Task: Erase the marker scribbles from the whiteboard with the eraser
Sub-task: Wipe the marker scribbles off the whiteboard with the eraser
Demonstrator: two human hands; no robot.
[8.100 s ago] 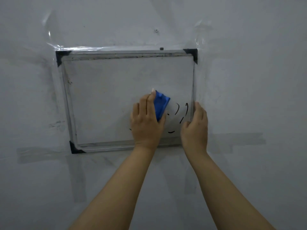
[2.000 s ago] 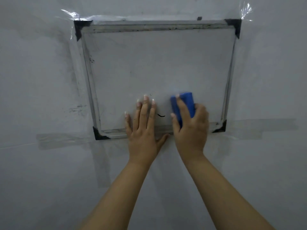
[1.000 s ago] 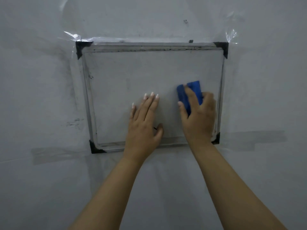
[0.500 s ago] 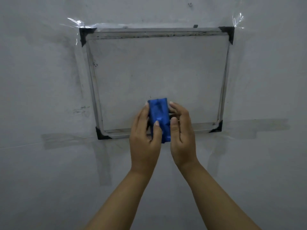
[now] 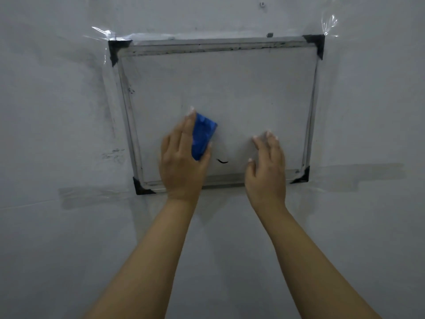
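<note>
A small whiteboard [image 5: 230, 88] with a metal frame and black corners is taped flat against a grey wall. My left hand [image 5: 181, 162] holds the blue eraser [image 5: 202, 138] against the board's lower middle. Just right of the eraser one short black marker stroke [image 5: 222, 161] remains near the bottom edge. My right hand [image 5: 266, 166] rests on the lower right of the board with its fingers spread and nothing in it. The rest of the board's surface looks wiped, with faint grey smears.
Clear tape [image 5: 103, 33] holds the board's top corners, and strips of tape [image 5: 358, 173] run along the wall beside its bottom edge. Dark smudges [image 5: 113, 154] mark the wall left of the frame. A small screw [image 5: 262, 4] sits in the wall above.
The eraser passed from my right hand to my left. My left hand moved it up and left on the board, and my right hand let go and shifted right, uncovering the black stroke.
</note>
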